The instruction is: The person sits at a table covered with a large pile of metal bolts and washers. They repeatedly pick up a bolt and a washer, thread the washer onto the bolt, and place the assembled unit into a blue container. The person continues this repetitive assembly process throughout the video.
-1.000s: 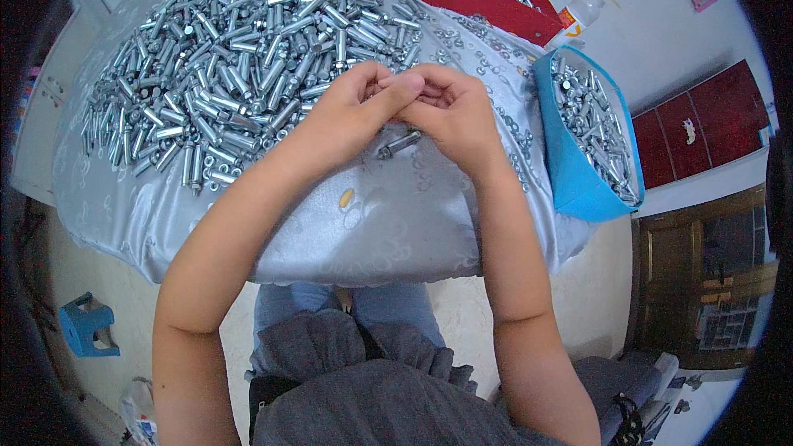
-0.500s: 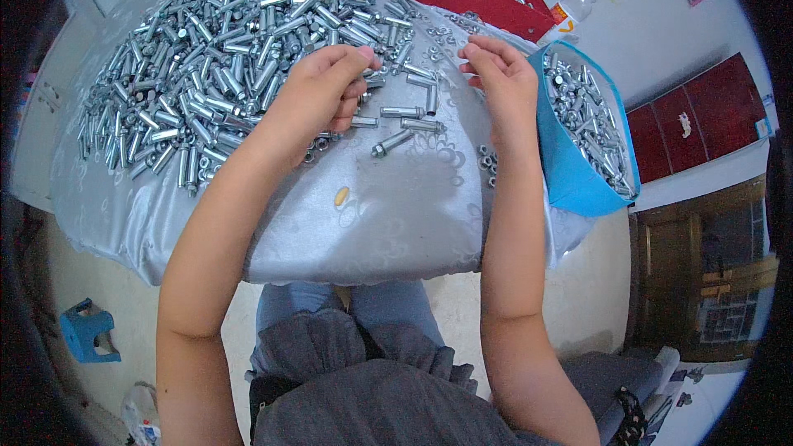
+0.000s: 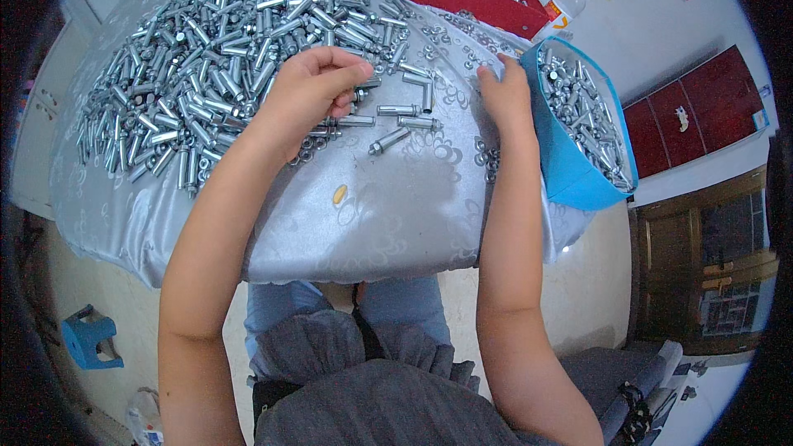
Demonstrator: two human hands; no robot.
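Note:
My left hand (image 3: 318,87) hovers at the right edge of a large heap of silver sleeve anchor bolts (image 3: 239,58). Its thumb and forefinger are pinched together and the other fingers curl in; what they hold, if anything, is hidden. Several loose bolts (image 3: 398,110) lie on the cloth to its right. Small nuts (image 3: 306,149) lie under its wrist. My right hand (image 3: 506,95) is beside the left wall of a blue fabric bin (image 3: 578,177) filled with bolts. Its thumb and forefinger stand apart, with nothing visible between them, close to scattered nuts (image 3: 471,58).
A red box (image 3: 520,18) with more metal parts stands at the far right, beside a clear plastic bottle (image 3: 570,4). Another cluster of nuts (image 3: 487,161) lies left of my right forearm. A small yellowish piece (image 3: 339,194) rests on the silvery tablecloth (image 3: 372,239).
My right hand has gone from a curled pinch to thumb and forefinger apart, moving slightly down and right, nearer the blue bin. My left hand stays pinched, shifted slightly left.

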